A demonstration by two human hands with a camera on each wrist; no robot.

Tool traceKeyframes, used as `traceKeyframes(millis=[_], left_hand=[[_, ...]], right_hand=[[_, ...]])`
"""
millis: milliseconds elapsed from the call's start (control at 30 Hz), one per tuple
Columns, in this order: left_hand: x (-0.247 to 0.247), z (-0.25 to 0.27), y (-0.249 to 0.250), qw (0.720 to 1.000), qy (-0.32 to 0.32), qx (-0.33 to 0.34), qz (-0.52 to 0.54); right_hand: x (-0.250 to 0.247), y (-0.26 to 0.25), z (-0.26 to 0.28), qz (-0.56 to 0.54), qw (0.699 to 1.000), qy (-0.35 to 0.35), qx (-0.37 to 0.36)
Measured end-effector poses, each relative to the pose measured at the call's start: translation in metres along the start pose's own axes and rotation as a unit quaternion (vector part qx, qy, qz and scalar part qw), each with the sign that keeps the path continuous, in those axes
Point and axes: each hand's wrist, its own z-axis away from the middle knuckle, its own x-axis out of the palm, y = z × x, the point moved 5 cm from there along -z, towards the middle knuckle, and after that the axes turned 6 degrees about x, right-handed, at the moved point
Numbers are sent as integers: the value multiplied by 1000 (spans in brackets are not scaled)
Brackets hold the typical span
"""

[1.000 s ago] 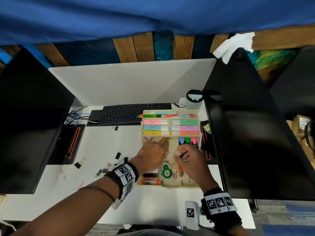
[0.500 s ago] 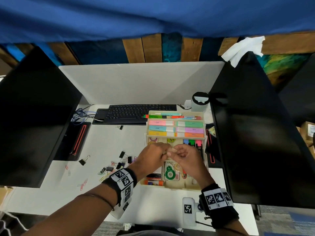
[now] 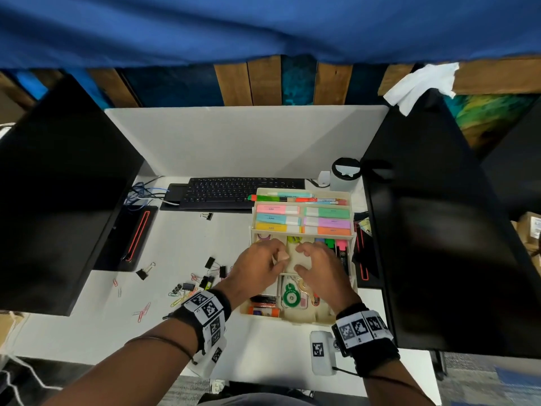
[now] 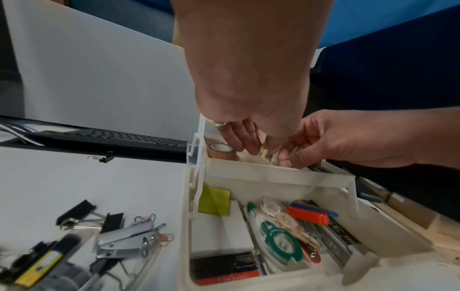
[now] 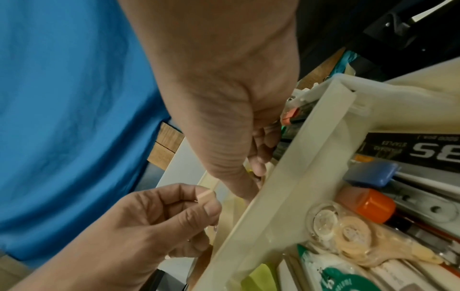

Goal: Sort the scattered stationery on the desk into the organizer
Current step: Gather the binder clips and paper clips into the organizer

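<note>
The cream tiered organizer stands at the desk's right, with both hands over its middle tier. My left hand hangs over the left compartment beside a tape roll. In the right wrist view its thumb and forefinger press together, and I cannot tell whether they pinch anything. My right hand hovers loosely curled over the middle compartment. Its fingertips reach down near something small and yellow. Binder clips and paper clips lie scattered on the desk at the left.
Highlighters fill the top tier; correction tape and a glue stick lie in the bottom one. A keyboard and cup stand behind. Black monitors flank the desk, left and right.
The left hand drew back from the rear of the middle tier. The two hands met over that tier half a second ago and now sit slightly apart.
</note>
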Motion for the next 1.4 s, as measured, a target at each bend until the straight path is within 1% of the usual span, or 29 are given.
traceKeyframes(millis=[100,200,300,433,533,600,667,767,867,967,1100,1167,1300,1400], left_hand=[[-2,0,0,1000,-17,-10,-3],[-4,-4,5,1000,-21,-14,-1],[-3,-9,10,999,-31,-17,-9],[3,-11,16,994,-53,23,-90],[9,-13,21,979,-90,72,-169],[10,-15,26,969,-111,94,-201],[12,-18,28,962,-128,103,-217],[15,-21,30,955,-144,92,-243],[17,-20,30,960,-152,74,-224],[17,-16,26,970,-151,60,-183],[14,-10,21,976,-146,46,-155],[13,-8,20,978,-146,43,-146],[11,-5,21,975,-160,53,-144],[11,-4,20,974,-164,55,-144]], right_hand=[[-1,-6,-3,16,1000,25,-7],[-2,-9,-6,5,998,53,21],[-1,-13,-3,36,995,92,27],[3,-11,5,62,990,120,38],[1,-11,4,75,987,131,47],[1,-11,0,85,987,126,58],[0,-13,-3,91,986,126,61],[0,-16,-6,94,983,140,70],[5,-14,-5,108,980,148,72],[13,-7,1,143,971,182,56],[17,-4,7,154,959,217,99],[19,-4,6,157,958,211,113],[25,-3,-1,167,962,176,125],[23,-3,-1,149,964,179,129]])
